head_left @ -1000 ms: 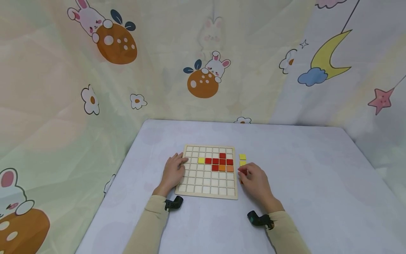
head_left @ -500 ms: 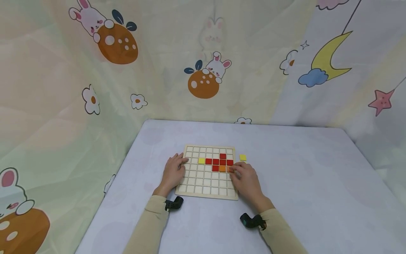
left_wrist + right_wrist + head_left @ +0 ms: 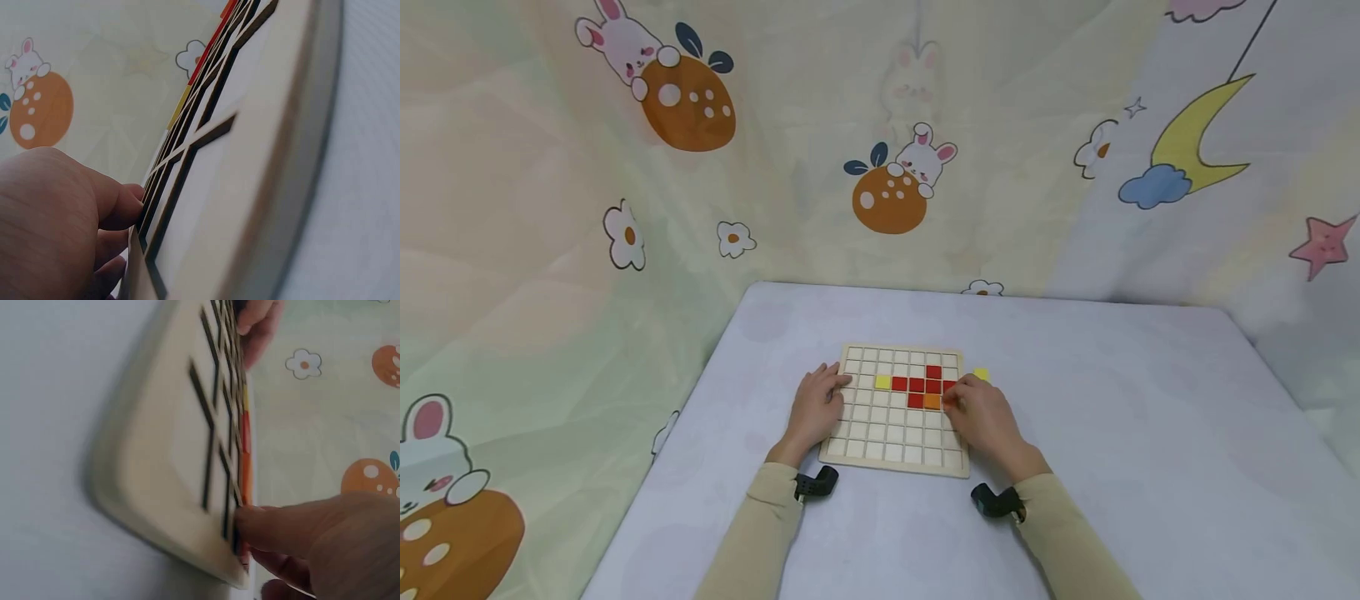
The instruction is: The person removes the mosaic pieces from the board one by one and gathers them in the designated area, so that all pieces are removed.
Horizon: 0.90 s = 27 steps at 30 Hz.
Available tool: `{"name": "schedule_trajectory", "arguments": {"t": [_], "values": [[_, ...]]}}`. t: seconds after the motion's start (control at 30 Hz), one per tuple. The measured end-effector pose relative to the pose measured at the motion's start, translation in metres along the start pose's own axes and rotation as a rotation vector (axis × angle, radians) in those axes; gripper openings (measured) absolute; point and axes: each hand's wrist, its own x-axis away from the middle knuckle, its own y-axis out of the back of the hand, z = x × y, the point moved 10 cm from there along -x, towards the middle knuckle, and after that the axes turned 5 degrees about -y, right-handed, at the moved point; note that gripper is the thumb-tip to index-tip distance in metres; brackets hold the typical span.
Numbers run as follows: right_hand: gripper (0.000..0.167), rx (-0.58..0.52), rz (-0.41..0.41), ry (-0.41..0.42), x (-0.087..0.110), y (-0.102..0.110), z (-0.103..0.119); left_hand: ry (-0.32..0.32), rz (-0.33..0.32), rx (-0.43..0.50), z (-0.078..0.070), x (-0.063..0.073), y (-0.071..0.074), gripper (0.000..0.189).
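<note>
A pale wooden grid board (image 3: 891, 465) lies on the table, with red, orange and yellow square tiles in some cells. My left hand (image 3: 815, 406) rests at its left edge, thumb (image 3: 122, 209) over the rim and the other fingers loosely extended along the outside. At the right edge, my right hand (image 3: 988, 417) pinches a small red tile (image 3: 244, 553), its fingertips right at the last column beside an orange tile (image 3: 932, 402). The fingers hide most of that tile and the cell under it. A yellow tile (image 3: 882, 382) ends the red row on the left.
A loose yellow tile (image 3: 981, 374) lies off the board's right side, partly behind my right hand. The white table (image 3: 1150, 400) stretches to a patterned cloth backdrop (image 3: 805, 167). Each wrist wears a black camera, such as the left camera (image 3: 817, 482).
My right hand has moved left from beside the board onto its right edge, bringing the red tile. The left hand stays at the left edge. The head view has shifted slightly.
</note>
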Motion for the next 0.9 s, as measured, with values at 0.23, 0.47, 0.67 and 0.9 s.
{"name": "schedule_trajectory", "arguments": {"t": [0.23, 0.47, 0.67, 0.9], "values": [[0.012, 0.006, 0.104, -0.041, -0.007, -0.005, -0.002, 0.007, 0.009, -0.009, -0.001, 0.001, -0.002, 0.034], [0.011, -0.025, 0.076, -0.025, -0.008, 0.000, -0.005, 0.002, 0.010, -0.021, -0.001, 0.000, 0.000, 0.035], [0.012, -0.057, 0.113, -0.038, -0.007, -0.001, -0.016, 0.001, 0.016, -0.016, -0.001, 0.000, -0.001, 0.035], [0.018, -0.102, 0.133, -0.044, -0.006, 0.001, -0.020, 0.003, 0.016, -0.020, -0.001, 0.000, -0.001, 0.036]]}}
